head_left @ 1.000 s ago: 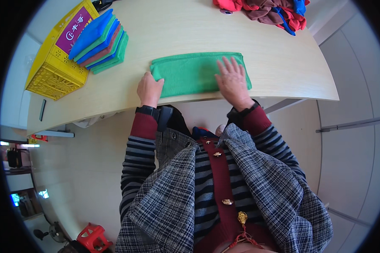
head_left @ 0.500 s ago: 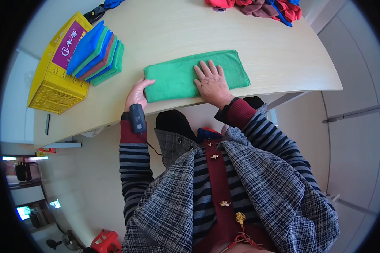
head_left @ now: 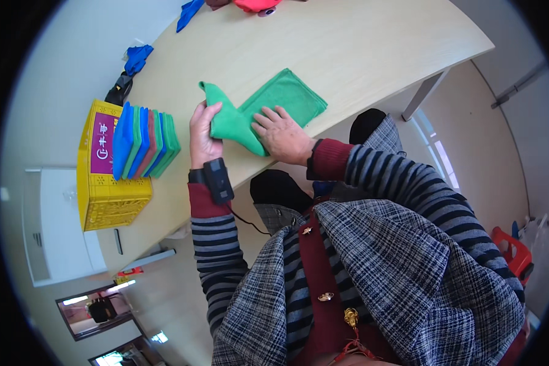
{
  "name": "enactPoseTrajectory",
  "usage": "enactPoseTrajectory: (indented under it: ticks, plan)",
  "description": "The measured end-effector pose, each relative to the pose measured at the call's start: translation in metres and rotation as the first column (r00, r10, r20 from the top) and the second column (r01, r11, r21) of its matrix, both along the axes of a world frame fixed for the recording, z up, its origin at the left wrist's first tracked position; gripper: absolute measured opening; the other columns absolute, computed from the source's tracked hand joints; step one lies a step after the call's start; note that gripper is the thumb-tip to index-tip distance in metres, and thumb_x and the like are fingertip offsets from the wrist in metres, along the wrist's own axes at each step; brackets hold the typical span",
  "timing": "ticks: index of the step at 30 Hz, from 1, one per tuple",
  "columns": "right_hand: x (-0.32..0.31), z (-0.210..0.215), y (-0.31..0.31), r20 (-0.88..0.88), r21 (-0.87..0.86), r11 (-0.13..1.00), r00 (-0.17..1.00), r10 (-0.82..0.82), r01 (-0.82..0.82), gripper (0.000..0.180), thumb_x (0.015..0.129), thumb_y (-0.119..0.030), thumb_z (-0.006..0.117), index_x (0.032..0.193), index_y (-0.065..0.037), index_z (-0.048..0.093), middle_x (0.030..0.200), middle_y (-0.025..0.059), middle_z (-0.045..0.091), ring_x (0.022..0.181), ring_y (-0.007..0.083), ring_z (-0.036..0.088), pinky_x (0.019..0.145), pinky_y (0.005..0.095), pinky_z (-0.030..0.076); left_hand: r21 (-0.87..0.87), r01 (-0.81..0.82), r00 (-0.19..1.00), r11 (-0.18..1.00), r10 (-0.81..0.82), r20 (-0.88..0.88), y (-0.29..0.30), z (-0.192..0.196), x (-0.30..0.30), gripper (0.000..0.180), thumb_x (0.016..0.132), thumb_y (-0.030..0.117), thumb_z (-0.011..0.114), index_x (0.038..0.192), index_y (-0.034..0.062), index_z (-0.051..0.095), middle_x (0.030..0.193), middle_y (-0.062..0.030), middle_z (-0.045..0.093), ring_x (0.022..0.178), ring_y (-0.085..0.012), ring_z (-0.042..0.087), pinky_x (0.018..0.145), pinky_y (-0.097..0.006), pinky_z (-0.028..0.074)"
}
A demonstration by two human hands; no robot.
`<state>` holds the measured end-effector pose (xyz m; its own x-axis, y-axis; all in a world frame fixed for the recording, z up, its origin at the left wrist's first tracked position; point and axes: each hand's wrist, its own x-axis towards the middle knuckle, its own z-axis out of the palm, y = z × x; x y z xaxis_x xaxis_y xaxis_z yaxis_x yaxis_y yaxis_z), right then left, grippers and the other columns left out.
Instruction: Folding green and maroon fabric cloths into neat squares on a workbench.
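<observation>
Since half a second ago, the left end of the green cloth (head_left: 259, 113) has come up off the table (head_left: 372, 49); earlier it lay flat with both hands pressing on it. Now the left hand (head_left: 202, 135) grips that raised end, fingers curled around the fabric, so the fingertips are hidden behind the fold. A dark band sits on that wrist, with a cord running down under the sleeve.

At the far left, a yellow crate (head_left: 107, 183) stands at the table's edge, and a stack of folded cloths (head_left: 145, 143) in blue, green and reddish tones leans against it, just beside the left hand. More coloured cloth at the top edge is cut off by the frame, too little to make out.

Between the hands the green cloth peaks into a point, then slopes down to lie flat toward the right, plain and soft-looking. The right hand (head_left: 283, 134) lies open on it, palm down, fingers spread, pinning the middle near the table's front edge.
</observation>
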<state>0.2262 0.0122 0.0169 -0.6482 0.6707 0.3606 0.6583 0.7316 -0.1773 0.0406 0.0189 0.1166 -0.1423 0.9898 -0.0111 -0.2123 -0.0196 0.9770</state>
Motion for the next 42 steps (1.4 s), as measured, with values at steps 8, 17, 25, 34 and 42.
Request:
enactPoseTrajectory:
  ticks: [8, 17, 25, 34, 42]
  plan:
    - [0.033, -0.019, -0.029, -0.105, 0.072, 0.989, 0.985, 0.139, -0.132, 0.050, 0.091, -0.026, 0.057, 0.135, -0.002, 0.057, 0.144, 0.0153, 0.052, 0.140, 0.0344, 0.041, 0.119, 0.0537, 0.026, -0.075, 0.005, 0.894, 0.997, -0.038, -0.446, 0.065, -0.035, 0.073, 0.032, 0.085, 0.013, 0.074, 0.111, 0.0003, 0.061, 0.093, -0.0056, 0.067, 0.075, -0.0152, 0.065, 0.062, -0.031, 0.054]
    - [0.029, -0.053, -0.021, -0.146, 0.196, 0.964, 0.966, 0.212, -0.181, 0.050, 0.083, -0.020, 0.058, 0.131, -0.005, 0.061, 0.140, 0.0112, 0.056, 0.135, 0.0300, 0.047, 0.118, 0.0486, 0.032, 0.025, -0.098, 0.460, 0.995, 0.068, -0.885, 0.099, -0.074, 0.114, 0.037, 0.075, 0.016, 0.073, 0.103, -0.0042, 0.060, 0.092, -0.0206, 0.069, 0.082, -0.0328, 0.069, 0.077, -0.041, 0.055]
    - [0.021, -0.054, -0.018, -0.310, 0.236, 0.950, 0.910, 0.274, -0.206, 0.046, 0.079, -0.016, 0.061, 0.124, -0.007, 0.064, 0.130, 0.0081, 0.062, 0.128, 0.0287, 0.051, 0.115, 0.0453, 0.037, 0.090, -0.019, 0.472, 0.996, 0.088, -0.877, 0.104, -0.084, 0.099, 0.029, 0.087, 0.014, 0.072, 0.108, -0.0016, 0.060, 0.084, -0.0082, 0.064, 0.068, -0.0166, 0.066, 0.059, -0.029, 0.054]
    - [0.045, -0.024, -0.022, -0.170, 0.168, 0.974, 0.969, 0.180, -0.152, 0.053, 0.082, -0.022, 0.061, 0.131, -0.002, 0.058, 0.138, 0.0115, 0.056, 0.137, 0.0318, 0.045, 0.122, 0.0501, 0.024, 0.181, -0.030, 0.660, 0.983, 0.155, -0.735, 0.026, -0.042, 0.066, 0.023, 0.100, 0.017, 0.063, 0.113, -0.0026, 0.060, 0.095, -0.0088, 0.067, 0.078, -0.0186, 0.068, 0.072, -0.030, 0.056]
    - [0.039, -0.021, -0.025, -0.132, 0.163, 0.975, 0.976, 0.171, -0.149, 0.054, 0.082, -0.020, 0.060, 0.132, 0.000, 0.056, 0.140, 0.0158, 0.053, 0.138, 0.0323, 0.043, 0.123, 0.0506, 0.022, 0.276, 0.152, 0.277, 0.949, 0.227, -0.933, -0.005, -0.096, 0.031, 0.044, 0.106, 0.025, 0.048, 0.139, -0.0037, 0.050, 0.147, -0.0228, 0.047, 0.138, -0.0384, 0.042, 0.115, -0.044, 0.035]
